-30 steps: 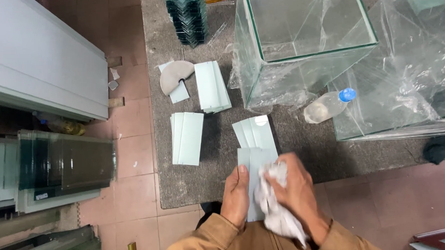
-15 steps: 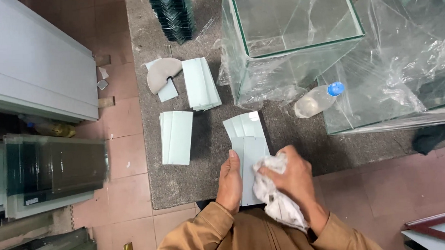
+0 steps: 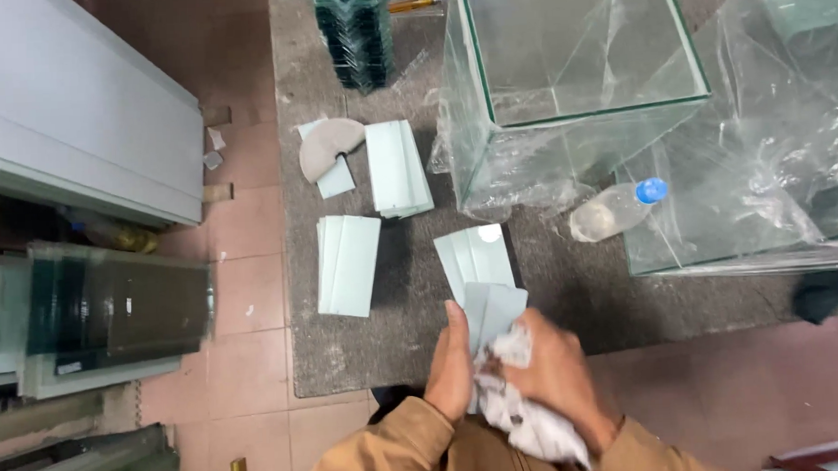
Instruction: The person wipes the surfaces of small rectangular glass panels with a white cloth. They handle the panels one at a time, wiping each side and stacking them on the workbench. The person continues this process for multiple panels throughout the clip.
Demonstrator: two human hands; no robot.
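Gripping a pale glass strip point(image 3: 492, 309) by its left edge at the desk's point(image 3: 551, 300) near edge, the left hand point(image 3: 451, 369) steadies it while the right hand point(image 3: 558, 375), clenched on a white rag point(image 3: 527, 417), presses against the strip.

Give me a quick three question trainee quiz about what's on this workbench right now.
1. True or false: the right hand holds a white rag.
2. What does the left hand steady? A) bottle B) glass strip C) tank
3. What colour is the cap on the bottle lying beside the glass tank?

Key: 1 true. 2 B, the glass strip. 3 blue.
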